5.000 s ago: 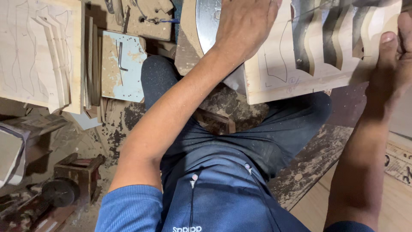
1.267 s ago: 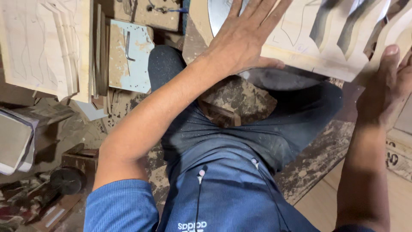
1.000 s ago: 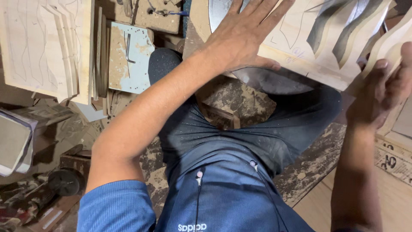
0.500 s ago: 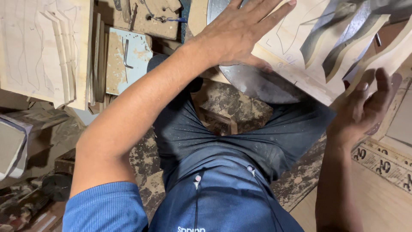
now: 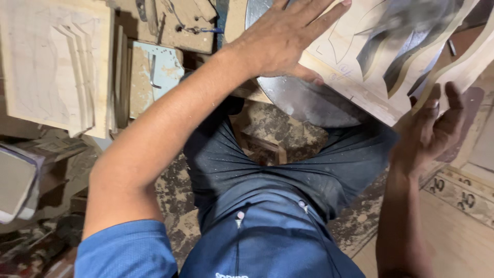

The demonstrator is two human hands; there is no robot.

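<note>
Two hands | left hand (image 5: 280,41) flat on one plywood board (image 5: 355,67) | right hand (image 5: 432,128) spread under board edge

Your left hand (image 5: 288,38) lies flat on a pale wood board (image 5: 355,56), matt and dusty, with pencil lines on it and wavy slots cut through that show raw, lighter edges. Under the board is a round metal plate (image 5: 309,100), grey, smooth and dully shiny. Your right hand (image 5: 429,131) is at a curved wood strip (image 5: 465,69) of the same pale, unfinished look. The bench (image 5: 360,206) below is rough wood, blotched with dried paste. At left, a stack (image 5: 56,62) of bare matt wood panels; beside it a block (image 5: 154,72) with chipped light-blue paint. Your trousers (image 5: 288,154) are dark cloth, speckled with sawdust.
</note>
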